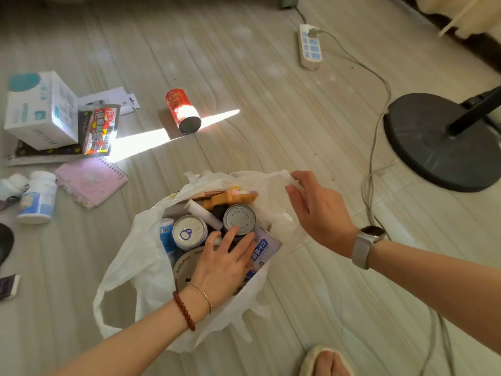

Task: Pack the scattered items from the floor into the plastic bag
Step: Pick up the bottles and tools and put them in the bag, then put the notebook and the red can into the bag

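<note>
The white plastic bag [141, 270] lies open on the floor, holding two cans [240, 218], a white tube, a brown toy and a blue packet [261, 246]. My left hand [225, 261] is inside the bag, fingers spread on the packed items beside the cans, gripping nothing that I can see. My right hand [317, 210] pinches the bag's far rim and holds it up. Still on the floor: a red can [183, 111] on its side, a white box [40, 109], a snack packet [101, 128], a pink notebook [90, 180] and a white bottle [38, 198].
A fan's round black base [439, 142] stands at the right with a cable trailing past the bag. A power strip [310, 46] lies at the back. A dark object [5, 245] and a small black packet [8, 286] sit at the left edge. My slippered foot [325, 362] is below.
</note>
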The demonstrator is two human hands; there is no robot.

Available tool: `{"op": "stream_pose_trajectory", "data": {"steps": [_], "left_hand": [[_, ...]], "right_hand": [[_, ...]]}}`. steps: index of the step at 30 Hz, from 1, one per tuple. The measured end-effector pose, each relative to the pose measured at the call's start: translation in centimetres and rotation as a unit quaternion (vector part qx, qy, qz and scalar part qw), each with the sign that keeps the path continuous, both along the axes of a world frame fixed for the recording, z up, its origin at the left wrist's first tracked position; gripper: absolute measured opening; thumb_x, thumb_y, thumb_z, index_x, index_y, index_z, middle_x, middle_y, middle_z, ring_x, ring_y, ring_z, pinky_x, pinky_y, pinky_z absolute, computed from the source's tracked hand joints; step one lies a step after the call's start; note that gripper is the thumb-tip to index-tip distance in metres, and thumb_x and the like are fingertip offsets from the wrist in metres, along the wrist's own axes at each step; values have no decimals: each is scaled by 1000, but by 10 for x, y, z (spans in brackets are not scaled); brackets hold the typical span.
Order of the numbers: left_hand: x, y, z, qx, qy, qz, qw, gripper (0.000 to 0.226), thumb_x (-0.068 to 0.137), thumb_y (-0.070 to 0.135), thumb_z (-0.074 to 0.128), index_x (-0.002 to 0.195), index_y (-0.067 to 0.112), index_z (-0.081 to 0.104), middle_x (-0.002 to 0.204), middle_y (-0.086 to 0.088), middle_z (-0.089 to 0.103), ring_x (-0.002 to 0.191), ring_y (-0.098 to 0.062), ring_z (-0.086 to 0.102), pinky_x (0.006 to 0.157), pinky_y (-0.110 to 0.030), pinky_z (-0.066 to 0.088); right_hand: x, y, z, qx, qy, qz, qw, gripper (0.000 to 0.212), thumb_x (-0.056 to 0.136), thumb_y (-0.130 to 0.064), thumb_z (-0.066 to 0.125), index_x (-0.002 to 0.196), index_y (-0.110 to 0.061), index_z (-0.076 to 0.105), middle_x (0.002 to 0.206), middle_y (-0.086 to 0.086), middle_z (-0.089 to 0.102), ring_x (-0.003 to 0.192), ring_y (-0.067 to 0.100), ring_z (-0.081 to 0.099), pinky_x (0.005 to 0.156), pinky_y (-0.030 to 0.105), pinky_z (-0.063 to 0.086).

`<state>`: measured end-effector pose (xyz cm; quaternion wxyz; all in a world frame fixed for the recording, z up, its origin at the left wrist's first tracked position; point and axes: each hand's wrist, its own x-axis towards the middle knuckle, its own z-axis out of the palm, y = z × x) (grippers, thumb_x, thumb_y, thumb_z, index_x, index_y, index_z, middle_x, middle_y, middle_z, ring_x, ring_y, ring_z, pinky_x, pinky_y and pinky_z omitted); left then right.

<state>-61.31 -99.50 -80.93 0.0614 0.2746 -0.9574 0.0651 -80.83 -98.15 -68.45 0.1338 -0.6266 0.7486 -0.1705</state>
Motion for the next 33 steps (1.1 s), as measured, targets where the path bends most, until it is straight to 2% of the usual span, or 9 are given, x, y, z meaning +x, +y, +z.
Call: {"op": "stream_pose_trajectory", "data": {"steps": [4, 6, 9, 13, 15, 18, 23, 29, 33], "left_hand": [[12, -8, 22, 24, 56, -2, 998, 33, 78, 32, 46, 107, 24, 60, 117, -2, 63, 115, -24, 42, 94, -44, 28], [20, -18, 33, 30, 78, 44, 996, 32, 80, 33, 45, 107, 23, 59, 116, -4, 63, 115, -24, 42, 94, -44, 29], [42, -40, 45, 45, 94, 128, 986, 32, 82, 35, 43, 109, 25, 56, 119, -4, 60, 116, -21, 42, 96, -43, 28], [93, -63, 57, 66, 118, 264, 955, 34, 81, 36, 41, 110, 25, 54, 116, -5, 60, 111, -18, 43, 96, -41, 27], [129, -73, 57, 76, 111, 346, 928, 36, 81, 36, 37, 108, 23, 57, 114, -5, 62, 108, -19, 49, 96, -41, 30], [193, -85, 50, 113, 97, 465, 873, 44, 76, 36, 34, 106, 18, 62, 114, -8, 62, 105, -27, 54, 95, -46, 34], [278, -89, 29, 177, 61, 589, 786, 50, 86, 30, 49, 133, 15, 41, 143, -11, 35, 132, -31, 31, 103, -47, 27], [313, -113, -15, 267, 41, 604, 749, 73, 89, 41, 47, 144, 12, 10, 155, -12, 2, 142, -33, -1, 113, -43, 17], [305, -100, -37, 260, 53, 613, 744, 70, 89, 31, 51, 143, 4, 15, 153, -19, 10, 141, -40, 5, 114, -45, 18]], "right_hand": [[1, -10, -7, 59, 146, 33, 987, 51, 93, -33, 45, 137, -12, 30, 112, 8, 56, 74, 21, 53, 61, 31, 42], [6, -19, -9, 32, 224, 69, 972, 65, 82, -32, 63, 135, -8, 35, 116, 14, 56, 91, 30, 58, 72, 39, 49], [29, -38, -12, 5, 280, 131, 951, 60, 74, -33, 64, 127, -11, 46, 128, 17, 47, 117, 37, 44, 92, 55, 42], [80, -68, -14, 56, 283, 211, 934, 46, 66, -33, 73, 106, -12, 63, 119, 17, 59, 118, 38, 52, 97, 63, 33], [109, -83, -14, 69, 251, 255, 931, 44, 73, -35, 69, 112, -14, 61, 121, 15, 59, 119, 35, 52, 101, 59, 33], [158, -106, -24, 87, 172, 312, 930, 44, 96, -33, 36, 138, -18, 34, 148, 7, 30, 137, 27, 26, 113, 43, 18], [242, -135, -50, 112, 63, 331, 935, 40, 97, -29, 33, 136, -20, 37, 140, 3, 38, 129, 23, 35, 100, 37, 36], [334, -189, -95, 167, -16, 228, 959, 45, 95, -36, 38, 131, -10, 40, 131, 11, 45, 122, 28, 40, 92, 39, 42], [385, -225, -109, 201, -124, 89, 968, 61, 89, -47, 47, 128, -2, 36, 127, 18, 43, 117, 33, 42, 90, 39, 40]]}}
